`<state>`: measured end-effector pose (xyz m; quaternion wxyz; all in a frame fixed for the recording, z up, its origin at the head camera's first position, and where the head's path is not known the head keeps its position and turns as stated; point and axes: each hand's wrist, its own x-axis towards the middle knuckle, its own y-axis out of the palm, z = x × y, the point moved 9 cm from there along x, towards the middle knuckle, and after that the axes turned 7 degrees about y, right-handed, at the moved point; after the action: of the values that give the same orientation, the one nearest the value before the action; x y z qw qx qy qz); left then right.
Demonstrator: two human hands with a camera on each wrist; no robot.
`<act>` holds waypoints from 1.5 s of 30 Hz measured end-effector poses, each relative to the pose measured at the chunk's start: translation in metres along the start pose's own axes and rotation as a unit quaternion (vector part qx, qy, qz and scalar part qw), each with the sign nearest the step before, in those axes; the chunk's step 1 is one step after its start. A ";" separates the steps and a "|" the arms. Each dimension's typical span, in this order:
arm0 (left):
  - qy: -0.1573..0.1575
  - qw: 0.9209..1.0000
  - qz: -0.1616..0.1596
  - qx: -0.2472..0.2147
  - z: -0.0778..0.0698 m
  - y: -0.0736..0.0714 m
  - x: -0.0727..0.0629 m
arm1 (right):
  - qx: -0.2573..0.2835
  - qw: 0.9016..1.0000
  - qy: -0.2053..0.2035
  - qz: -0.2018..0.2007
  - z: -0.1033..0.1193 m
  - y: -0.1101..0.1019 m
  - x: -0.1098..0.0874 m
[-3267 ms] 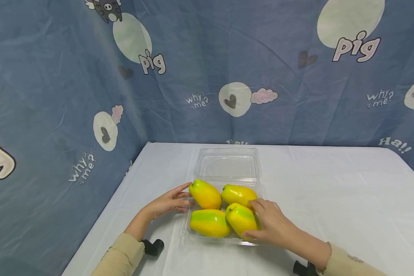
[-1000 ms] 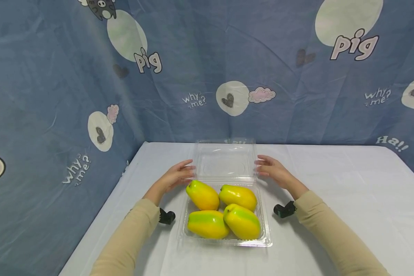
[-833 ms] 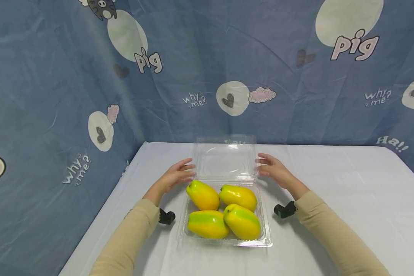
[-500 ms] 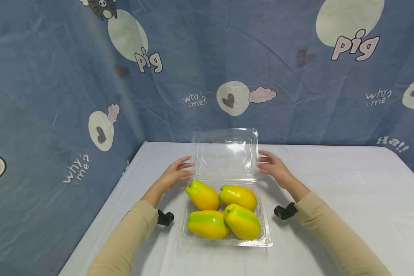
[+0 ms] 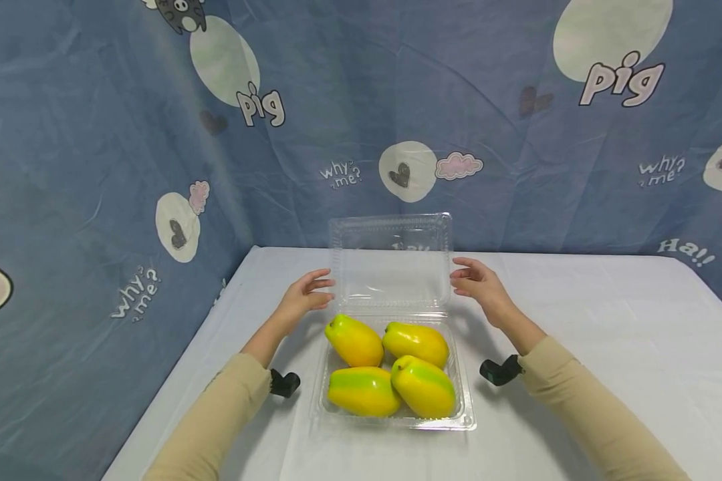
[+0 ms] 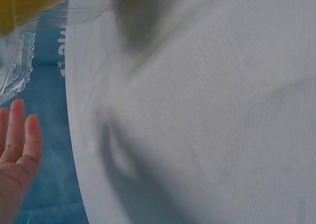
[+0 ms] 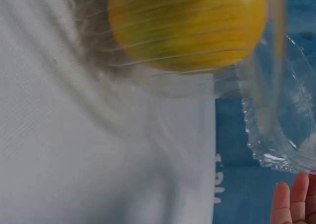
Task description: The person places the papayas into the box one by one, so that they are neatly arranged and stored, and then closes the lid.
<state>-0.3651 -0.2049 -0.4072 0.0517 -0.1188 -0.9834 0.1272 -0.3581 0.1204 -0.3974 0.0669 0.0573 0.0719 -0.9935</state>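
Observation:
A clear plastic clamshell box sits on the table with several yellow-green papayas in it: one back left, one back right, one front left, one front right. Its hinged lid stands raised behind them, nearly upright. At the lid's left edge is my left hand, fingers extended. My right hand is at the right edge, its fingers loosely bent. In the right wrist view, fingertips are right at the lid's ridged rim; the left wrist view has the left fingers just below the rim.
A white cloth covers the table. Close behind its back edge hangs a blue printed curtain, which also runs along the left side. A black wrist camera is on the left wrist, another black wrist camera on the right.
My hands have gone from beside the papayas to the lid's two sides. The lid has swung up from lying back to nearly upright, while the box and papayas have stayed in place.

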 end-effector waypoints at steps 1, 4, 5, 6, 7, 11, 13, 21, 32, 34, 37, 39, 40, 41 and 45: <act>0.002 1.000 0.000 0.003 -0.002 0.000 -0.001 | -0.001 1.000 -0.003 0.002 0.003 0.000 -0.002; 0.003 1.000 0.000 0.011 -0.006 -0.003 -0.005 | -0.008 1.000 -0.012 0.009 0.010 0.000 -0.006; 0.005 1.000 0.002 0.012 -0.008 -0.003 -0.005 | -0.010 1.000 -0.014 0.011 0.013 -0.001 -0.008; 0.007 1.000 0.005 0.012 -0.009 -0.004 -0.006 | -0.012 1.000 -0.015 0.013 0.015 -0.001 -0.009; 0.007 1.000 0.008 0.011 -0.013 -0.004 -0.007 | -0.015 1.000 -0.015 0.014 0.017 -0.001 -0.010; 0.013 1.000 0.017 0.009 -0.018 -0.006 -0.008 | -0.026 1.000 -0.011 0.012 0.023 -0.003 -0.016; 0.012 1.000 0.018 0.009 -0.020 -0.007 -0.010 | -0.030 0.999 -0.007 0.013 0.026 -0.004 -0.020; 0.023 0.999 0.035 0.022 -0.032 -0.011 -0.022 | -0.037 0.999 0.004 0.027 0.031 -0.004 -0.040; 0.072 0.994 0.054 0.064 -0.054 -0.010 -0.044 | -0.052 0.997 -0.008 0.052 0.034 -0.001 -0.073; 0.083 0.992 0.057 0.079 -0.057 -0.009 -0.049 | -0.050 0.997 -0.011 0.053 0.034 -0.001 -0.078; 0.097 0.989 0.057 0.091 -0.060 -0.007 -0.057 | -0.050 0.997 -0.014 0.054 0.033 0.000 -0.085; 0.105 0.988 0.054 0.095 -0.062 -0.007 -0.063 | -0.049 0.997 -0.015 0.057 0.032 0.000 -0.089; 0.110 0.988 0.051 0.096 -0.062 -0.007 -0.065 | -0.049 0.997 -0.017 0.059 0.032 0.001 -0.092; 0.115 0.987 0.048 0.098 -0.063 -0.008 -0.068 | -0.047 0.997 -0.021 0.063 0.033 0.002 -0.094; 0.135 0.985 0.037 0.105 -0.067 -0.008 -0.078 | -0.035 0.996 -0.040 0.077 0.036 0.005 -0.106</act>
<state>-0.2831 -0.2159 -0.3456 0.1915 -0.1654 -0.9435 0.2140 -0.2566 0.1233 -0.3499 0.1475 0.0205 0.0998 -0.9838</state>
